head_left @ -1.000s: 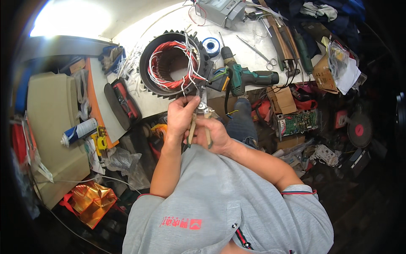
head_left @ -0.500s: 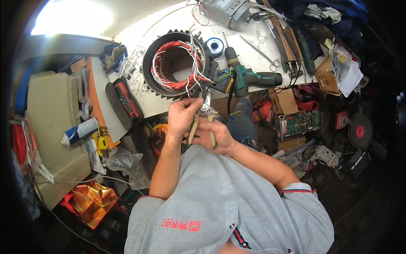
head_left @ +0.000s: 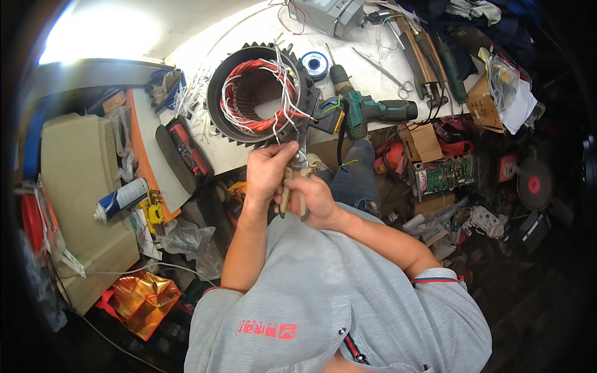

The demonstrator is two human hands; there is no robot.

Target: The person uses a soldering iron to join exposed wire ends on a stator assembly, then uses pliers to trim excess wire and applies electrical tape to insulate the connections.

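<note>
At the bench's near edge stands a dark finned motor stator (head_left: 214, 99), its round winding (head_left: 233, 84) bundled in red and white wires. My left hand (head_left: 267, 169) is closed just below its rim, thumb and finger pinched at the end of a white lead (head_left: 277, 132). Beside it my right hand (head_left: 318, 200) wraps round the tan handles of a pair of pliers (head_left: 299, 160). The pliers' jaws point up toward the stator's lower rim; what lies between them is too small to make out. A black terminal box (head_left: 326, 115) with coloured wires sticks out from the stator's right side.
Right of the stator lie a teal cordless drill (head_left: 367, 114), a blue-rimmed spool (head_left: 315, 64) and scissors (head_left: 398, 84). A grey meter (head_left: 333, 15) sits farther back. To the left rest a red multimeter (head_left: 183, 149) in its case and a spray can (head_left: 121, 199). A circuit board (head_left: 444, 174) stands at right.
The pliers' handles have come together as my right hand's fingers closed round them. My left hand stays nearly in place by the white lead.
</note>
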